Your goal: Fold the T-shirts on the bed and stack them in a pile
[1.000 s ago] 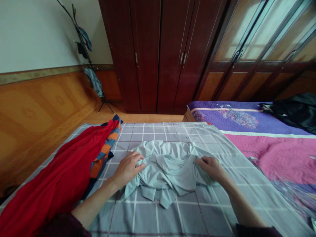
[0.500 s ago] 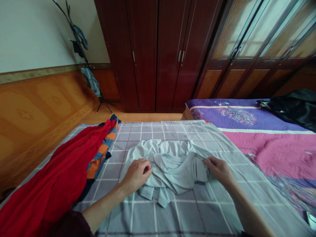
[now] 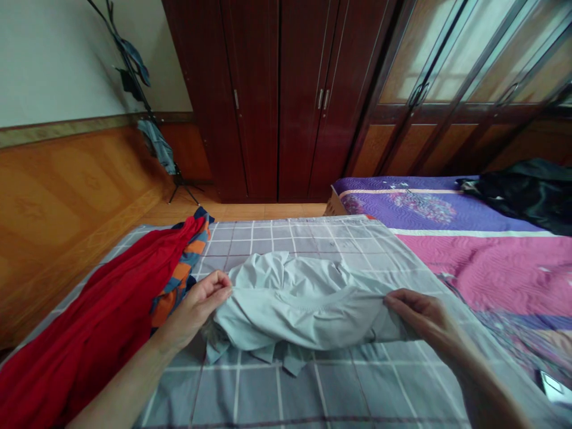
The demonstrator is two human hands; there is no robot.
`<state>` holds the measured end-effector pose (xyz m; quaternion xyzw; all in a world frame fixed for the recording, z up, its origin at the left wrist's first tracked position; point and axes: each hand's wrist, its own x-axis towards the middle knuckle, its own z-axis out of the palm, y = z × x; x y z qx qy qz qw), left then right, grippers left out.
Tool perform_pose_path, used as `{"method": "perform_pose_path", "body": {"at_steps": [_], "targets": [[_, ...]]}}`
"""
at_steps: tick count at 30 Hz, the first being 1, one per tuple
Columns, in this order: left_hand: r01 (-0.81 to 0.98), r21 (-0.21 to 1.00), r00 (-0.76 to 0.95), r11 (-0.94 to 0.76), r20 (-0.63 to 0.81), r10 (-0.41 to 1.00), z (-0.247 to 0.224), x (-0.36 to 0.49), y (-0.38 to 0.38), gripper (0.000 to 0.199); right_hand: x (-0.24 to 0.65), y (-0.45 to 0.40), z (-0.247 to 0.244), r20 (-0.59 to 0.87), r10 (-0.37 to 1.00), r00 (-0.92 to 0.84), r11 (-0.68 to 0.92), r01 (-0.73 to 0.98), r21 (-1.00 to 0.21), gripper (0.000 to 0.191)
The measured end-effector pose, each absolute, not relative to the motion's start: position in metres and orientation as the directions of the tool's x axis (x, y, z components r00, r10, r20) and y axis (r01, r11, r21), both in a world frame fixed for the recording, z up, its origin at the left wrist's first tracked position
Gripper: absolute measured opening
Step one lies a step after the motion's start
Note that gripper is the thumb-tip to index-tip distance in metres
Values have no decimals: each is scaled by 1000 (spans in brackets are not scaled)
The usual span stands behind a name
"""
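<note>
A pale grey-green T-shirt (image 3: pixel 304 316) is stretched sideways between my two hands, its neckline running along the top between them. My left hand (image 3: pixel 208 295) pinches the shirt at its left shoulder. At the opposite shoulder, the fingers of my right hand (image 3: pixel 415 310) are closed on the cloth. The rest of the shirt lies bunched on the checked grey bedsheet (image 3: pixel 348 381), behind and below the stretched part. Folds hide the sleeves in part.
Along the left lies a long red cloth (image 3: pixel 107 316) over an orange and blue checked cloth (image 3: pixel 179 280). To the right is a purple and pink bedspread (image 3: pixel 482 256) with a black garment (image 3: pixel 527 190) and a phone (image 3: pixel 556 387). Dark red wardrobes (image 3: pixel 268 107) stand behind, beside a coat stand (image 3: pixel 143 95).
My left hand has moved left and taken hold of the shirt's shoulder. My right hand has shifted slightly right, and the shirt's upper part is now pulled wide and taut.
</note>
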<state>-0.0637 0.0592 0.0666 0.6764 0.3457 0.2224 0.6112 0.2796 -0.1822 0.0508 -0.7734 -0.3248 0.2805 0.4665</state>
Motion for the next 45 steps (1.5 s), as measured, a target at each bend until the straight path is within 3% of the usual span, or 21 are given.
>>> {"method": "perform_pose_path", "body": {"at_steps": [4, 6, 8, 12, 15, 22, 26, 29, 31, 36, 38, 41, 43, 45], "targets": [[366, 907, 809, -206, -201, 553, 73, -72, 59, 18, 278, -185, 46, -281, 849, 448, -479, 425, -768, 38], [449, 823, 811, -349, -211, 546, 72, -77, 58, 16, 277, -187, 44, -330, 864, 381, -498, 543, -676, 28], [514, 702, 779, -493, -142, 610, 69, -82, 58, 19, 276, -188, 42, -347, 866, 359, -499, 647, -577, 22], [538, 482, 730, -691, 144, 668, 68, -91, 68, 23, 273, -187, 39, -334, 872, 357, -479, 763, -434, 24], [519, 395, 707, -758, 300, 640, 74, -94, 77, 23, 264, -182, 36, -330, 888, 322, -448, 768, -458, 22], [496, 198, 684, -846, 511, 521, 85, -94, 80, 24, 227, -169, 25, -282, 886, 369, -463, 743, -483, 15], [486, 144, 657, -862, 591, 469, 90, -102, 85, 25, 217, -169, 29, -245, 898, 364, -424, 574, -700, 21], [476, 143, 595, -868, 673, 438, 99, -107, 86, 23, 209, -166, 34, -334, 886, 321, -417, 240, -877, 26], [475, 156, 536, -866, 729, 426, 107, -108, 84, 22, 201, -161, 33, -402, 877, 263, -438, 98, -893, 31], [473, 150, 453, -868, 804, 386, 127, -107, 73, 21, 173, -147, 22, -525, 850, 41, -521, 205, -828, 22], [488, 145, 416, -861, 829, 375, 134, -110, 73, 21, 169, -141, 28, -479, 878, 29, -467, 281, -839, 33], [558, 153, 324, -816, 865, 384, 144, -117, 82, 21, 177, -135, 55, -191, 970, 148, -233, 355, -905, 25], [615, 176, 255, -768, 878, 405, 152, -119, 94, 21, 191, -132, 83, -1, 966, 259, -103, 380, -919, 23], [652, 217, 200, -727, 875, 441, 158, -116, 114, 23, 207, -125, 113, 102, 926, 364, -54, 394, -917, 28]]}}
